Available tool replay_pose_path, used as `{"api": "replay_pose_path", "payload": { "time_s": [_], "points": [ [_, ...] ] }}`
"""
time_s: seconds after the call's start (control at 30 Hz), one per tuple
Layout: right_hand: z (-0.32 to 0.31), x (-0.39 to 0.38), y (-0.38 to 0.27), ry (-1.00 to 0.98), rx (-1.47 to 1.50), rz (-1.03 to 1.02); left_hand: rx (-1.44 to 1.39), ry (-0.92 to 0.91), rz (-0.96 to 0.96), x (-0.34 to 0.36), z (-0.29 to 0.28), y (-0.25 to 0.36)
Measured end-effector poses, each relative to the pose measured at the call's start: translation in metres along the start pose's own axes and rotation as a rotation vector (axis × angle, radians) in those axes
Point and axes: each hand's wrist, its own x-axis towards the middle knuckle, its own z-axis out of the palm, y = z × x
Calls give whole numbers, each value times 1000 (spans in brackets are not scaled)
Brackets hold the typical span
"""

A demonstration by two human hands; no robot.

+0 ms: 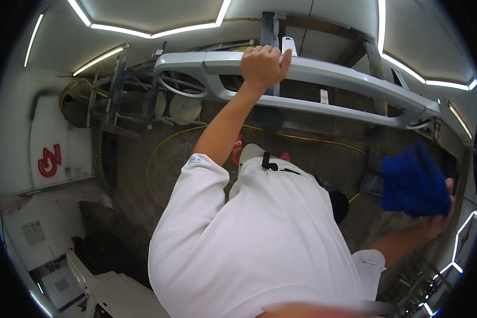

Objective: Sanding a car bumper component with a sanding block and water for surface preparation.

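A long silver-grey bumper [334,74] spans the upper middle, held up on metal supports [375,59]. My left hand [262,66] has its fingers curled over the bumper's top edge, left of a small upright white tab [289,46]. Out at the right, my right hand [439,222] holds a bunched royal-blue cloth [411,180], which hides much of its fingers. The cloth is apart from the bumper, below its right end.
Metal racks [119,93] and round pale objects [185,108] stand back left. A yellow hose [334,144] curves over the dark floor. A pale panel [58,127] with red paint marks is at left. A white vehicle [111,289] is at lower left.
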Motion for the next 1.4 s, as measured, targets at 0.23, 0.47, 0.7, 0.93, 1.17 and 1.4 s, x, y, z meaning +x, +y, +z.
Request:
{"api": "replay_pose_path", "payload": {
  "time_s": [0.23, 0.47, 0.7, 0.93, 1.17, 1.4],
  "points": [
    [-6, 186, 87, 142, 112, 112, -59, 100, -23, -18, -14, 8],
    [125, 411, 222, 64, 80, 334, -138, 90, -86, -13, -16, 10],
    [297, 496, 311, 45, 2, 432, -209, 35, -132, -9, -16, 7],
    [373, 489, 380, -23, -106, 683, -214, -29, -146, -12, -21, 0],
    [354, 440, 460, -321, -725, 893, -231, -94, -130, -11, -24, 1],
    [321, 456, 290, -667, -758, 574, -276, -164, -156, -15, -13, -7]
  ]
}}
